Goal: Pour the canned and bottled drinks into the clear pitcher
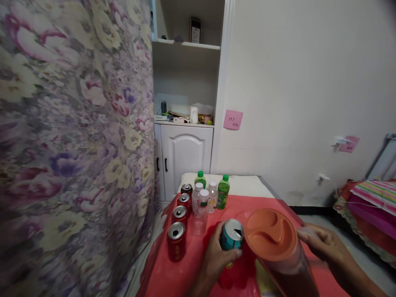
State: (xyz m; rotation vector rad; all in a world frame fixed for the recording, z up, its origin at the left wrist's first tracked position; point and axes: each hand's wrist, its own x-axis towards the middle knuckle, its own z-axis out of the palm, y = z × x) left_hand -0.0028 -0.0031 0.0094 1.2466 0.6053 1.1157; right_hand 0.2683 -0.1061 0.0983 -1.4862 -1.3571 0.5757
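My left hand (218,255) is wrapped round a teal drink can (232,235), its opened silver top facing up. Just right of the can, a big plastic jug (270,235) with an orange lid leans over the table. At the jug's right side my right hand (321,243) is closed on it; the exact grip is partly hidden and blurred. Several red and dark cans (177,241) stand in a row on the left. Beside them are clear bottles with white caps (200,214) and green bottles (223,193).
A red cover (161,278) lies over the table, with a pale cloth (247,183) at its far end. A floral curtain (77,144) hangs close on the left. Behind stand a white cupboard (188,161) and a wall; a bed (371,210) is at the right.
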